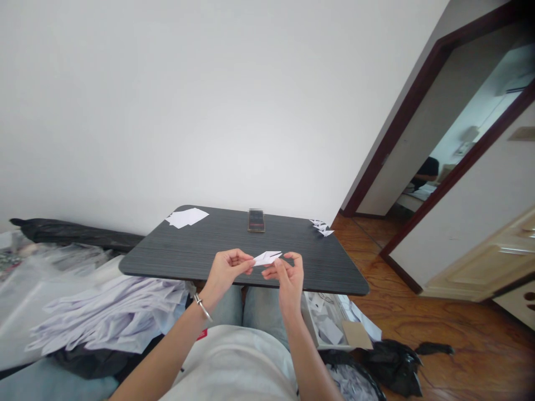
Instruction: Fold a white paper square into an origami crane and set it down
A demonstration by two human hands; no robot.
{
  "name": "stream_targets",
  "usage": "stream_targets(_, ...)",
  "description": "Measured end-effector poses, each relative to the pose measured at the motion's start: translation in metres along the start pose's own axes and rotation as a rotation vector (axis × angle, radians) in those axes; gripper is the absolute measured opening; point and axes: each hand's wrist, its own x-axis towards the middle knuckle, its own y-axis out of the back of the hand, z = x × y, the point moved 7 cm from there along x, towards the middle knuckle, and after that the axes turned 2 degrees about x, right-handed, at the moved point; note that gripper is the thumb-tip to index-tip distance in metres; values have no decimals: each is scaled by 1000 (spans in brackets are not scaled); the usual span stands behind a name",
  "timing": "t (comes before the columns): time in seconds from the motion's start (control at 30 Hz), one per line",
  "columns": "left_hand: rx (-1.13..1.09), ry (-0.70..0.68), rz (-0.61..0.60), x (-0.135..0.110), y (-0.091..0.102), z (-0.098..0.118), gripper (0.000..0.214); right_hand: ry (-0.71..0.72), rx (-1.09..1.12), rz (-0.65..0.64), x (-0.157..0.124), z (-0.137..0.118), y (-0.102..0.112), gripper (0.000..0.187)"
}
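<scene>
Nothing readable here: the folded white paper piece [267,258] shows blank, the small dark upright device [256,220] is blurred.

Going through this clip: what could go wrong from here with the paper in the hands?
1. The paper is pinched only at its ends by the left hand and right hand, in the air over the near edge of the table; it might slip and drop.
2. The folded pieces lie right at the table's far right corner, so a nudge may tip them off.
</scene>
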Motion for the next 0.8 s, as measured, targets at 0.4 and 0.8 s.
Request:
stream_targets(0.4,2,-23,-57,-5,-12,-1,18,-158,-47,-107,-3,23,-9,19)
stream_targets(0.8,46,191,-264,-3,-7,-13,35,-146,-133,-61,1,16,0,23)
